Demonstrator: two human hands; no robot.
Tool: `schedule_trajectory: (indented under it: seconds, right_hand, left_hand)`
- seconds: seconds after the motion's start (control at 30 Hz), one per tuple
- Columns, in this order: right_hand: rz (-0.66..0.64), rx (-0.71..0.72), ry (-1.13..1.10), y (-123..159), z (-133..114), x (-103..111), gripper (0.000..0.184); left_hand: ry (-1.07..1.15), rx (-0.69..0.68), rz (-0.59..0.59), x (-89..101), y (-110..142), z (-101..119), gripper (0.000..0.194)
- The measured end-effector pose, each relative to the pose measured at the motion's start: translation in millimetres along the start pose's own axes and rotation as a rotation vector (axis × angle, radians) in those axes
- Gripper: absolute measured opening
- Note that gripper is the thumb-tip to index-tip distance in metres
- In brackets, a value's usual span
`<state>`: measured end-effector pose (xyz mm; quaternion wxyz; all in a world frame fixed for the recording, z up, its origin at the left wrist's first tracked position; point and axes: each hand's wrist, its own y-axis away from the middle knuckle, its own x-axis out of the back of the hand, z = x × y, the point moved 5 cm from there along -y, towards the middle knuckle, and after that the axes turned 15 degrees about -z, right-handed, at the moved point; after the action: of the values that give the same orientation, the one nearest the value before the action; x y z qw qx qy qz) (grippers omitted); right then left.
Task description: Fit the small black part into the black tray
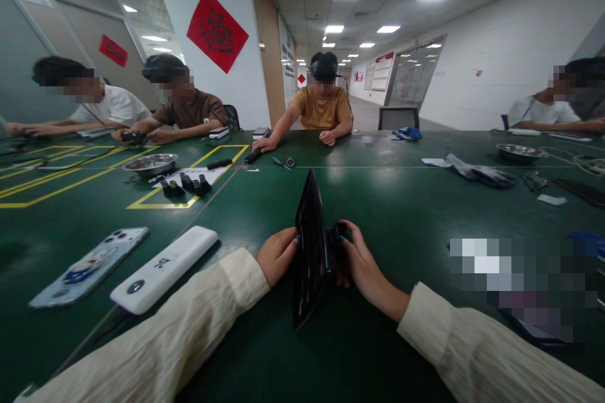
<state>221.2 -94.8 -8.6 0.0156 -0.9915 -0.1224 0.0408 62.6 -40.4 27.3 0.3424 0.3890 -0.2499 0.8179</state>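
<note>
A thin black flat panel (309, 258), like a tablet or small screen, stands on edge in front of me, turned almost side-on. My left hand (278, 253) is closed on its left side, thumb against the glossy face; the other fingers are mostly hidden. On the panel's right side sits a dark block-like part (337, 240), possibly a mount. My right hand (367, 267) is closed around that part, with the fingers curled at its outer side. The exact shape of the part is too dark to make out.
Left of my arm lie a white power bank (165, 269) and a phone in a printed case (92, 266). Beyond are a metal bowl (151, 164), several black pieces (186, 184) and a screwdriver (282, 164). Gloves (479, 173) lie right. A person (326, 104) sits opposite.
</note>
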Motion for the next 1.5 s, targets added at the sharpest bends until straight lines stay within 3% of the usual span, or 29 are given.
schedule_trajectory:
  seconds: [0.83, 1.17, 1.5]
  right_hand:
    - [0.007, -0.002, 0.008, -0.1, 0.4, 0.1, 0.058]
    - [0.004, 0.001, -0.002, 0.3, 0.2, 0.6, 0.056]
    - [0.006, -0.004, -0.005, -0.1, -0.4, 0.1, 0.057]
  left_hand:
    - [0.031, 0.005, -0.028, -5.4, -6.3, -9.2, 0.043]
    - [0.021, -0.011, -0.009, 0.2, -1.3, 0.3, 0.035]
    - [0.046, 0.025, -0.010, -2.2, -2.6, -4.2, 0.041]
